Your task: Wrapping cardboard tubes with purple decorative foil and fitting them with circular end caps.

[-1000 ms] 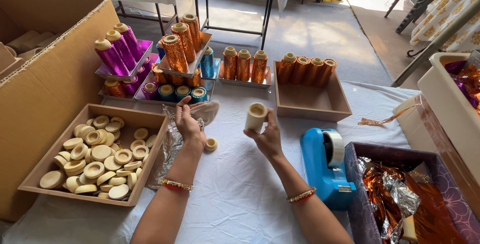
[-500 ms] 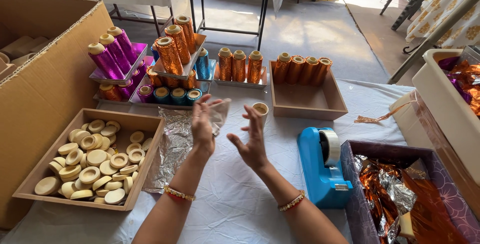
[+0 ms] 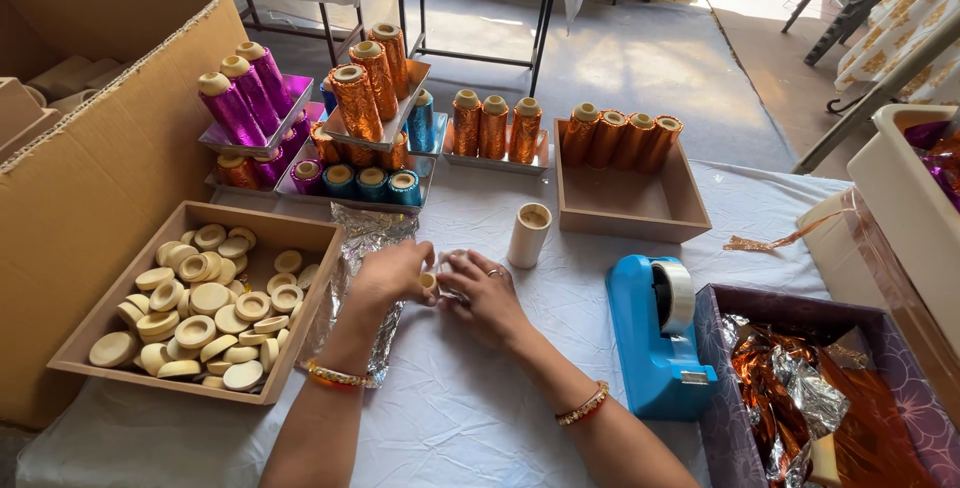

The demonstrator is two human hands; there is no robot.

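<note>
Small cream plastic cap (image 3: 429, 280), round and shallow, sits pinched between the fingertips of a person's two hands at the middle of a white-covered table (image 3: 470, 418). The left hand (image 3: 392, 273) curls its fingers narrowly around the cap's near side, while the right hand (image 3: 487, 293) closes on it from the other side, with a bit of clear film seemingly bunched there. The piece looks light, stiff and smooth, likely best gripped by its rim, as it could slip. Crinkled silver foil (image 3: 362, 278) lies under the left wrist, beside a wooden tray (image 3: 300, 233) of similar caps. A bare cream tube (image 3: 528, 236) stands upright just beyond the hands; a blue tape dispenser (image 3: 655, 338) sits near the right forearm.
</note>
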